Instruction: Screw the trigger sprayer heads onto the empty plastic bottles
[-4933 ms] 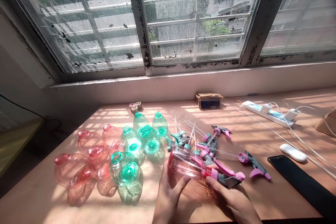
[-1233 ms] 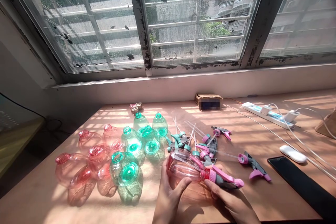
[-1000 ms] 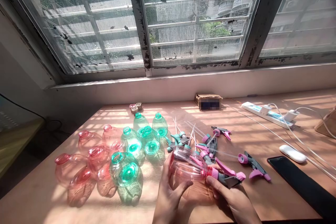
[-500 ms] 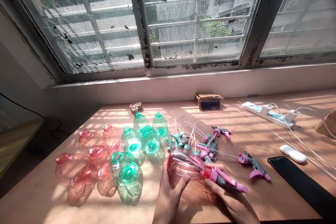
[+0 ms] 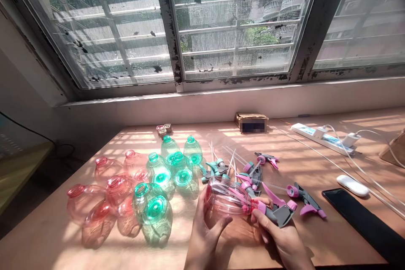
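A clear pink plastic bottle (image 5: 225, 201) lies sideways just above the wooden table (image 5: 316, 164), cupped from below by my left hand (image 5: 205, 236), fingers wrapped round its body. My right hand (image 5: 280, 238) grips the pink and grey trigger spray head (image 5: 275, 211) seated on the bottle's neck, its fingers pinched at the pink collar. The spray head's trigger points up and right.
Several empty pink bottles (image 5: 104, 202) and green bottles (image 5: 171, 168) crowd the table's left half. Loose spray heads (image 5: 253, 168) with dip tubes lie in the middle, one (image 5: 305, 204) farther right. A black phone (image 5: 363, 219), white mouse (image 5: 352, 184), power strip (image 5: 319, 136) with cables and a small cardboard box (image 5: 251, 121) lie right and back.
The spray head has turned on the bottle's neck between the frames, its trigger swinging round under my right fingers. The bottle stays in my left hand at about the same spot.
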Demonstrator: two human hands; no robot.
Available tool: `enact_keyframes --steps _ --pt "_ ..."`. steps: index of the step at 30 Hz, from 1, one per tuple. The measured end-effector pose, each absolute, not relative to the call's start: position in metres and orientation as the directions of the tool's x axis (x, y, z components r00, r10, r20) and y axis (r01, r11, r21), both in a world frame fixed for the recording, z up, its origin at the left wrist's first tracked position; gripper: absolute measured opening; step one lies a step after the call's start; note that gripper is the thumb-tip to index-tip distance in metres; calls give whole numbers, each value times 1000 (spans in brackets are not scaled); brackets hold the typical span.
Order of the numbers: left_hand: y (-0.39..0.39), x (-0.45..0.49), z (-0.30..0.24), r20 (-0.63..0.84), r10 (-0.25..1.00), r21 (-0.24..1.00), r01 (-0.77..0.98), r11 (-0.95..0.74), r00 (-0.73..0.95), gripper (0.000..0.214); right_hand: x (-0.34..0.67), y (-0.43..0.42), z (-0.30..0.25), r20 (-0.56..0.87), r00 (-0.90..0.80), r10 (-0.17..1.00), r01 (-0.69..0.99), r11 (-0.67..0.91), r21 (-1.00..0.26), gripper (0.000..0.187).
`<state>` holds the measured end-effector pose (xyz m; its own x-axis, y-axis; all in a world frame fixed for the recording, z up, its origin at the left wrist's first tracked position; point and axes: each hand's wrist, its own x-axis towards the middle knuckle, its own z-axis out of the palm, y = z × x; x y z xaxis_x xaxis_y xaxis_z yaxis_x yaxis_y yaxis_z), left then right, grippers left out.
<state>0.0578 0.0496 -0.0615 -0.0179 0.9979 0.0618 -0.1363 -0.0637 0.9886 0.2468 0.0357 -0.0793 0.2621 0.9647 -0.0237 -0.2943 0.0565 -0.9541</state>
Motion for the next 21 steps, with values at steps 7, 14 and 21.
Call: enact_keyframes --steps 7,14,21 --pt "47 61 -63 63 995 994 -83 -69 -77 76 250 35 -84 -30 213 977 -321 41 -946 45" --pt "49 57 -62 55 998 984 -169 -58 -25 77 248 37 -82 -65 193 979 -379 13 -925 43" --pt "46 64 -55 82 994 987 -133 -92 -78 71 246 36 -74 -67 174 982 -395 7 -919 44"
